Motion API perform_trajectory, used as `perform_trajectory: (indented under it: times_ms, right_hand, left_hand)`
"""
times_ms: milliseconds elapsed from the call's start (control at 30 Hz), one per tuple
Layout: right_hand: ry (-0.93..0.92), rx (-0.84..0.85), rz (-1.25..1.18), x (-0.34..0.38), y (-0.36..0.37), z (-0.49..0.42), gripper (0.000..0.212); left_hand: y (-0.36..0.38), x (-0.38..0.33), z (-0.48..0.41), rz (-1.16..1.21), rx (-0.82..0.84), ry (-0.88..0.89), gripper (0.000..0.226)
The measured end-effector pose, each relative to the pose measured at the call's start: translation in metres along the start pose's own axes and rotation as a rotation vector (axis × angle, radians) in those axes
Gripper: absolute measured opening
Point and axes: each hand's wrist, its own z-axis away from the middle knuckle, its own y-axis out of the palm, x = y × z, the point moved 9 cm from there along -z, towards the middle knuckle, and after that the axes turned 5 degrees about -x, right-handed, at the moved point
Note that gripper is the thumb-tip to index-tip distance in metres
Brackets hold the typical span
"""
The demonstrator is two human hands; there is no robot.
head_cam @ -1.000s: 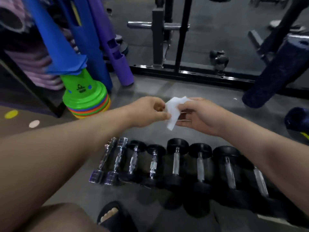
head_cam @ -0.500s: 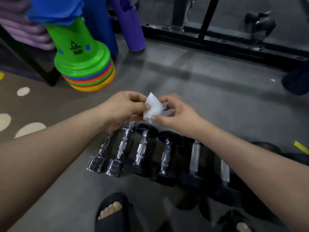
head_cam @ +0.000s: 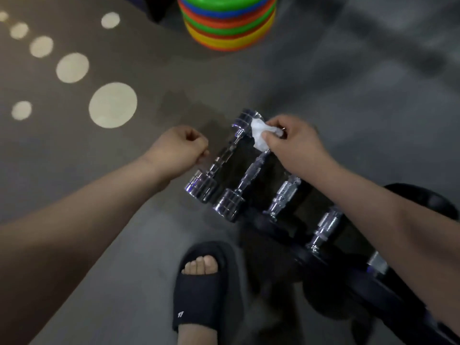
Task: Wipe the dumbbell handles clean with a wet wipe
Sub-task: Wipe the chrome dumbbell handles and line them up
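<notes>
On the gym floor (head_cam: 348, 108), the right hand (head_cam: 293, 143) pinches the wet wipe (head_cam: 258, 135) at a dumbbell handle (head_cam: 254, 168), the left hand (head_cam: 179, 148) clenched empty beside it; stroking along it seems next.

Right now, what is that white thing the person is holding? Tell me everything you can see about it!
It is a wet wipe: white, thin and soft-looking, crumpled into a loose wad rather than spread flat. The right hand pinches it between thumb and fingertips, so part of it is hidden. It hangs over the far end of the second chrome dumbbell in the row on the floor, just above its handle, and seems to touch the metal there. Whether it is damp cannot be seen.
</notes>
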Motion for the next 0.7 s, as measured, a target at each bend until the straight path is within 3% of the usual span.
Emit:
perform_trajectory:
  times_ms: [267, 600, 700]
  right_hand:
    - [-0.011, 0.063, 0.044, -0.001, 0.044, 0.007, 0.033]
    - [0.044, -0.005, 0.061, -0.015, 0.057, 0.001, 0.032]
    - [-0.037, 0.013, 0.162, -0.009, 0.064, -0.001, 0.032]
  left_hand:
    - [0.002, 0.055, 0.003, -0.397, 0.036, 0.044, 0.012]
    - [0.024, 0.087, -0.001, -0.444, 0.069, 0.089, 0.056]
    - [0.026, 0.085, -0.005, -0.486, 0.054, 0.143, 0.048]
